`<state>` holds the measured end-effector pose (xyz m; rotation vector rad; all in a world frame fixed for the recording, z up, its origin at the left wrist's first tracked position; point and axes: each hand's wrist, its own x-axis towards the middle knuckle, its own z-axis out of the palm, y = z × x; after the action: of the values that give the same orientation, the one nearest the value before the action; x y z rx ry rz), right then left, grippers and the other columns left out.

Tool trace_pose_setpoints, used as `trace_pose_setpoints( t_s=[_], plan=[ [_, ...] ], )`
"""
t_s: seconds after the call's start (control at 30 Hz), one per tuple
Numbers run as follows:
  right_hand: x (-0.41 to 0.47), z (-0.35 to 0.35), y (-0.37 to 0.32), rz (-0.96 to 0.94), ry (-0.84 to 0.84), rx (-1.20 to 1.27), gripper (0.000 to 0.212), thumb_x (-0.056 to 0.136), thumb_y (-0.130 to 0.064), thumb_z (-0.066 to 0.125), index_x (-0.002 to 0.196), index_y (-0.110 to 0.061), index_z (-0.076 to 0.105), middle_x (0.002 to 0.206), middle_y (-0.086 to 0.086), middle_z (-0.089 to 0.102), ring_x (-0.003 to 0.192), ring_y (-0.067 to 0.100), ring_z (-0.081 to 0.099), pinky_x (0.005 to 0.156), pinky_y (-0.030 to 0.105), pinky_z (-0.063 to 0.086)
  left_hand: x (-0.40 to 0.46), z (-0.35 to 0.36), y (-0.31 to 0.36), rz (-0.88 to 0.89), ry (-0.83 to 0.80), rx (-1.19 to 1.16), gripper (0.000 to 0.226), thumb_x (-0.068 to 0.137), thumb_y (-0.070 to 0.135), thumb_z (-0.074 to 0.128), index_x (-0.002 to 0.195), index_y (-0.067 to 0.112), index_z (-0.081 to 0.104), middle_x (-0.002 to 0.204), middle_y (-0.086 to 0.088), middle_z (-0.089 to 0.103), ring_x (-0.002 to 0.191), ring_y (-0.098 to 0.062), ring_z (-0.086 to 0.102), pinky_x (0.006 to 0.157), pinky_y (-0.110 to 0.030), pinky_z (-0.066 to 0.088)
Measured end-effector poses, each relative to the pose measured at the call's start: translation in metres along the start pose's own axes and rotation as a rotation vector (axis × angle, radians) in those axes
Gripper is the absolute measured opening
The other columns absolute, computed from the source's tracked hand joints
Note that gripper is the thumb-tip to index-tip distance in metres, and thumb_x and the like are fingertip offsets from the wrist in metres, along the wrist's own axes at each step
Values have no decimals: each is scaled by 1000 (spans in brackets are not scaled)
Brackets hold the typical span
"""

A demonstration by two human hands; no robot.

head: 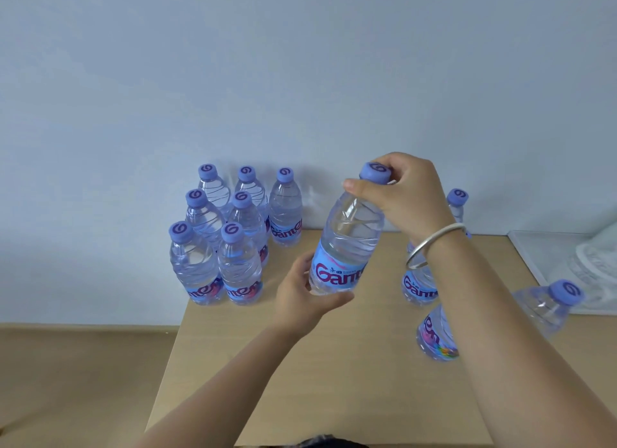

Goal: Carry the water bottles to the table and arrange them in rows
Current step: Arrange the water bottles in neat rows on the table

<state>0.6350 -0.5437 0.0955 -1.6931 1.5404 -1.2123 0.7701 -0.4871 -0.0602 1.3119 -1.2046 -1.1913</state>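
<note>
A clear water bottle (347, 237) with a purple cap and blue label hangs tilted above the middle of the wooden table (334, 364). My right hand (404, 193) grips its neck just under the cap. My left hand (300, 297) cups its base. Several more bottles (230, 234) stand upright in rows at the table's far left corner. On the right, one bottle (419, 285) stands partly hidden behind my right wrist. Another bottle (440, 330) stands nearer me, half hidden by my forearm.
A pale wall rises right behind the table's far edge. Crumpled clear plastic wrap (591, 264) lies on a white surface at the far right. The table's left edge drops to a wooden floor (73, 381). A silver bangle (434, 244) circles my right wrist.
</note>
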Motion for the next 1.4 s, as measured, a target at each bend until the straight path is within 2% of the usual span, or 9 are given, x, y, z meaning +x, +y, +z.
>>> trace_pose_setpoints(
  t_s=[0.13, 0.23, 0.33, 0.47, 0.67, 0.83, 1.03, 1.3, 1.4],
  plan=[
    [-1, -4, 3, 109, -263, 299, 17, 75, -17, 73, 91, -15, 66, 81, -3, 64, 75, 7, 59, 70, 19, 46, -6, -12, 8, -62, -127, -190, 67, 52, 12, 83, 114, 17, 55, 98, 1, 71, 85, -11, 68, 71, -23, 54],
    [-4, 0, 14, 221, -493, 342, 38, 78, -19, 70, 114, -25, 57, 109, 3, 65, 99, 17, 63, 85, 36, 49, -7, -25, 11, -125, -283, -260, 59, 59, 12, 79, 114, 10, 56, 101, -4, 69, 90, -15, 66, 76, -25, 52],
    [-8, 13, 17, 235, -467, 239, 50, 78, -23, 72, 123, -27, 50, 116, 11, 63, 101, 20, 64, 84, 42, 53, -7, -40, 14, -179, -428, -298, 55, 58, 20, 78, 111, 15, 59, 100, 0, 69, 93, -14, 65, 79, -24, 51],
    [-8, 25, 14, 180, -423, 185, 37, 75, -26, 75, 102, -39, 53, 107, 15, 63, 94, 28, 66, 71, 36, 56, -7, -52, 12, -227, -496, -325, 51, 60, 19, 75, 109, 16, 60, 99, 1, 71, 93, -13, 66, 78, -22, 52],
    [-4, 34, 17, 158, -440, 147, 37, 76, -25, 74, 110, -22, 60, 113, 12, 65, 103, 26, 63, 68, 27, 51, -2, -58, 8, -252, -488, -300, 53, 59, 20, 76, 110, 17, 61, 103, 1, 70, 96, -13, 65, 82, -23, 52],
    [-1, 41, 23, 126, -489, 133, 47, 72, -15, 78, 115, -12, 59, 114, 6, 66, 103, 14, 62, 88, 32, 50, 3, -56, 0, -250, -386, -231, 58, 62, 11, 79, 116, 13, 58, 109, -4, 68, 100, -15, 64, 89, -28, 52],
    [4, 71, 55, 109, -554, 176, 54, 66, -3, 81, 111, -20, 55, 104, -1, 65, 91, 10, 62, 78, 16, 51, 5, -40, -25, -249, -22, -49, 45, 77, 7, 73, 118, 20, 57, 105, 12, 65, 77, -3, 65, 64, -6, 47],
    [14, 112, 98, 96, -533, 72, 54, 63, -9, 83, 103, -28, 52, 88, -17, 58, 63, -16, 50, 58, 0, 36, 11, -24, -51, -471, -28, 59, 77, 85, 12, 62, 148, 21, 19, 136, 7, 37, 127, -14, 40, 87, -26, 35],
    [21, 118, 107, 115, -527, 70, 53, 63, -10, 82, 103, -27, 52, 91, -15, 60, 63, -14, 50, 60, 2, 37, 18, -20, -52, -532, -27, -20, 75, 86, 9, 59, 148, 22, 19, 142, 5, 36, 121, -8, 42, 86, -25, 34]
  ],
)
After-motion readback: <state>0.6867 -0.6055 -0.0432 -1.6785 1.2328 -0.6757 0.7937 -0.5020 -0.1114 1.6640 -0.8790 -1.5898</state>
